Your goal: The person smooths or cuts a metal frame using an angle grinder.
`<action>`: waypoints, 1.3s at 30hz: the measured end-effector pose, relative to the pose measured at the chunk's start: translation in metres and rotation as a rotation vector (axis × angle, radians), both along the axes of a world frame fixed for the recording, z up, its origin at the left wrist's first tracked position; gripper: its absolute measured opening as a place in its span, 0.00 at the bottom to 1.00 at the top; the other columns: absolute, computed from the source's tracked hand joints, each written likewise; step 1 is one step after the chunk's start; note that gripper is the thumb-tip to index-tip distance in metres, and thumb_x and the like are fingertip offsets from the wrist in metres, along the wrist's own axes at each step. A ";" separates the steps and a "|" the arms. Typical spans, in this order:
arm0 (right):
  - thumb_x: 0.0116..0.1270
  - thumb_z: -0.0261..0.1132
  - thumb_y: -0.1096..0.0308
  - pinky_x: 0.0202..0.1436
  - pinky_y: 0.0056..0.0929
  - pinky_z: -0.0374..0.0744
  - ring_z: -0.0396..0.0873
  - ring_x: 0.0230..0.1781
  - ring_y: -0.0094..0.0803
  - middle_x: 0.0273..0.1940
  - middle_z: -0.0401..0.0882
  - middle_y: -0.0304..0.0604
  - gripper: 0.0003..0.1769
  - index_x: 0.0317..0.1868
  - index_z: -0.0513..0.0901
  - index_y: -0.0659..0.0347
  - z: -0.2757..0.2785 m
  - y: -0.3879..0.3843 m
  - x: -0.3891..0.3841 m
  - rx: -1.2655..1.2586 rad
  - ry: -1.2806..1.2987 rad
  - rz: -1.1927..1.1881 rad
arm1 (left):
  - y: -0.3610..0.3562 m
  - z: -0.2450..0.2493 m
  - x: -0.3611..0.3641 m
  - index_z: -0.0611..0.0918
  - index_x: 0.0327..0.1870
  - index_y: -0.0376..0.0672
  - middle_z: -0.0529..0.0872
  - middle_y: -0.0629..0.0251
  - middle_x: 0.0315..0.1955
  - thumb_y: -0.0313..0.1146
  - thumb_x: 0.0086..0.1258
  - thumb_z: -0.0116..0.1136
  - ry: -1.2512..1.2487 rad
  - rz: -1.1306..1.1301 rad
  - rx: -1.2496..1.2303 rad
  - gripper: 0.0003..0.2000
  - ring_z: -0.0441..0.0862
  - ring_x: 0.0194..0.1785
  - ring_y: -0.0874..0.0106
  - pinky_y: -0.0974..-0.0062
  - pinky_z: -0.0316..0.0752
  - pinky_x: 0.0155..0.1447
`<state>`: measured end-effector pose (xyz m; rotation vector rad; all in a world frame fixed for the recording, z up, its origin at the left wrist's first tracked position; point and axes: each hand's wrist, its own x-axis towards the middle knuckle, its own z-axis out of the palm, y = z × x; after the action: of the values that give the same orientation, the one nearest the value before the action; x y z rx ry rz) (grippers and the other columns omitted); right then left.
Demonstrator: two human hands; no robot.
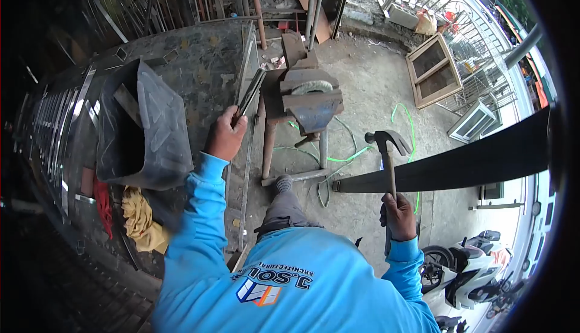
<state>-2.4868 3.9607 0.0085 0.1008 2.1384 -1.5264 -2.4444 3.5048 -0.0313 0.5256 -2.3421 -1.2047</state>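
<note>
My left hand (226, 132) is closed around the lower end of a narrow, dark metal piece (252, 93) with shiny edges; its exact kind I cannot make out. The piece slants up to the right, its tip close to the bench vise (311, 100). A bluish, worn body and heavy jaws mark the vise, which sits on a rusty metal stand (269, 134). On the other side, my right hand (399, 216) grips a claw hammer (389, 152) by its wooden handle, head up, to the right of the vise.
A black bin (160, 131) stands on the worktable (199, 52) at left, near yellow cloth (143, 219) and red cloth (103, 209). A green hose (412, 134) trails over the concrete floor. Window frames (434, 70) and a parked motorcycle (465, 269) are at right.
</note>
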 end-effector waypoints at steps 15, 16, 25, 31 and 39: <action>0.78 0.57 0.54 0.24 0.21 0.69 0.70 0.20 0.19 0.23 0.73 0.34 0.18 0.41 0.77 0.64 0.069 -0.120 -0.149 -0.061 0.197 0.030 | -0.062 -0.033 -0.240 0.80 0.52 0.35 0.85 0.42 0.40 0.39 0.70 0.54 -0.362 -0.163 -0.323 0.17 0.83 0.44 0.44 0.50 0.77 0.47; 0.78 0.57 0.54 0.24 0.21 0.70 0.70 0.20 0.19 0.23 0.73 0.34 0.18 0.42 0.77 0.64 0.071 -0.130 -0.162 -0.054 0.194 0.056 | -0.060 -0.033 -0.240 0.80 0.51 0.35 0.85 0.42 0.39 0.39 0.70 0.54 -0.340 -0.154 -0.340 0.17 0.83 0.44 0.44 0.50 0.77 0.47; 0.77 0.57 0.51 0.26 0.20 0.69 0.71 0.23 0.18 0.24 0.72 0.32 0.21 0.43 0.77 0.65 0.088 -0.240 -0.270 -0.177 0.353 0.334 | -0.051 -0.030 -0.237 0.77 0.53 0.36 0.85 0.43 0.40 0.38 0.72 0.52 -0.363 -0.109 -0.433 0.16 0.83 0.41 0.44 0.51 0.79 0.45; 0.74 0.61 0.52 0.27 0.39 0.69 0.67 0.20 0.41 0.20 0.67 0.56 0.23 0.33 0.74 0.66 0.021 -0.249 -0.329 0.332 0.541 0.651 | -0.046 -0.027 -0.237 0.76 0.56 0.39 0.84 0.45 0.42 0.39 0.73 0.52 -0.385 -0.084 -0.445 0.17 0.83 0.40 0.44 0.51 0.80 0.42; 0.74 0.62 0.49 0.25 0.33 0.69 0.65 0.19 0.29 0.18 0.66 0.50 0.24 0.33 0.74 0.65 -0.005 -0.256 -0.337 0.142 0.738 0.546 | -0.044 -0.037 -0.236 0.76 0.55 0.38 0.85 0.45 0.41 0.40 0.72 0.52 -0.363 -0.055 -0.418 0.17 0.83 0.39 0.45 0.51 0.80 0.44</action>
<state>-2.8236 3.7045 0.0038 -1.0585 2.5000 -1.1730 -2.6805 3.4610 -0.0684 0.5702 -2.8285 -0.6435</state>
